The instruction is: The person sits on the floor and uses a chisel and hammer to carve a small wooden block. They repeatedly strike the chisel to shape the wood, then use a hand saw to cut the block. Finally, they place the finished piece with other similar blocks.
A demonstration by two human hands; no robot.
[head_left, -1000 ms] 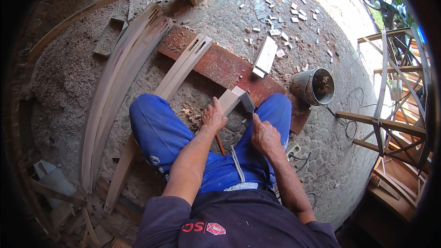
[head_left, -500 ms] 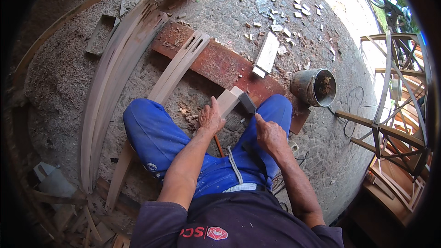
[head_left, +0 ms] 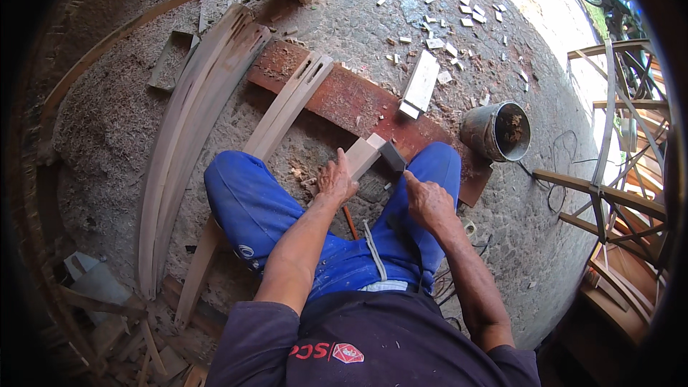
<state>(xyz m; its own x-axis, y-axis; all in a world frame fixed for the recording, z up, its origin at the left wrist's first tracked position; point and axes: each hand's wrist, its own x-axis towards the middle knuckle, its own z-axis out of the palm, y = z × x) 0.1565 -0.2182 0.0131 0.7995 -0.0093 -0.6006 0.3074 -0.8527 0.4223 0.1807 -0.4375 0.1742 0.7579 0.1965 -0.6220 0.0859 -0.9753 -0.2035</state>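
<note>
My left hand (head_left: 337,181) grips a pale wooden piece (head_left: 362,158), its index finger stretched along the wood. The piece lies between my knees, its far end stepped and lighter, near a reddish-brown board (head_left: 344,104) dusted with shavings. My right hand (head_left: 430,203) is closed around the near end of a tool with a dark, flat, rectangular blade (head_left: 392,157); the handle is hidden in my fingers. The blade lies against or just beside the right side of the wood's stepped end. An orange stick (head_left: 350,222) lies below my left hand.
A slotted wooden leg (head_left: 288,107) and long curved pieces (head_left: 188,150) lie to the left. Beyond the board are a pale block (head_left: 420,84) and scattered offcuts. A bucket (head_left: 496,131) stands right, near wooden frames (head_left: 609,193). Shavings cover the ground.
The whole view has shifted slightly, moving the scene a little to the right. Both hands keep nearly the same hold on the wood and the tool.
</note>
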